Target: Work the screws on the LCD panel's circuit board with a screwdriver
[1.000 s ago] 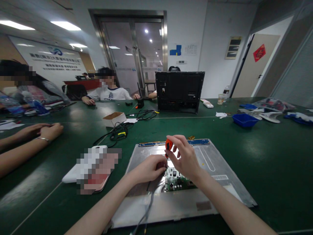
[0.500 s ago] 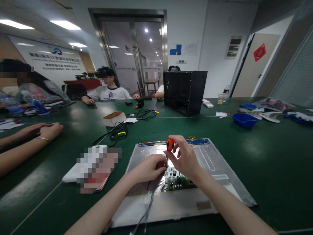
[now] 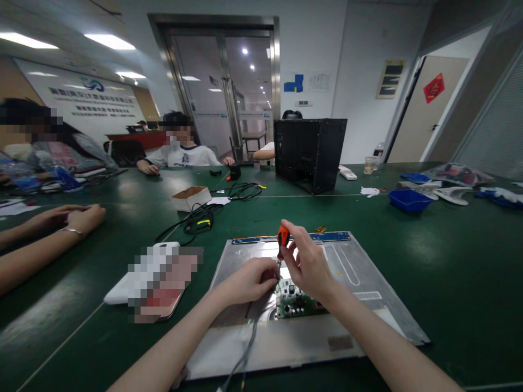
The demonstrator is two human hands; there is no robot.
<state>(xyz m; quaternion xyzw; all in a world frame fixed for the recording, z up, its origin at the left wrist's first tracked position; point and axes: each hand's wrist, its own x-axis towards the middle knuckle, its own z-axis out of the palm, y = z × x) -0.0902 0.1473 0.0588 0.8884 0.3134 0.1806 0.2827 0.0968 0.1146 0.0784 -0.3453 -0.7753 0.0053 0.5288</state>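
Note:
A flat silvery metal panel (image 3: 294,343) lies on the green table, with a green circuit board (image 3: 292,299) on its middle. My right hand (image 3: 308,261) holds a small orange and black screwdriver (image 3: 283,239) upright, its shaft pointing down at the board's upper left corner. My left hand (image 3: 255,279) is pinched beside the shaft at that corner; what its fingertips grip is too small to tell. A grey cable (image 3: 249,348) runs from under my left hand toward the near edge of the panel.
Left of the panel lie a white object (image 3: 122,286) and a pinkish phone (image 3: 174,296), partly blurred. Beyond are coiled black cables (image 3: 200,218), an open box (image 3: 191,198), a black computer case (image 3: 310,155) and a blue tray (image 3: 408,200). Another person's forearms (image 3: 41,245) rest at left.
The fingers of my right hand have shifted on the screwdriver, which now stands slightly higher and shows more of its handle. My left hand has stayed in place.

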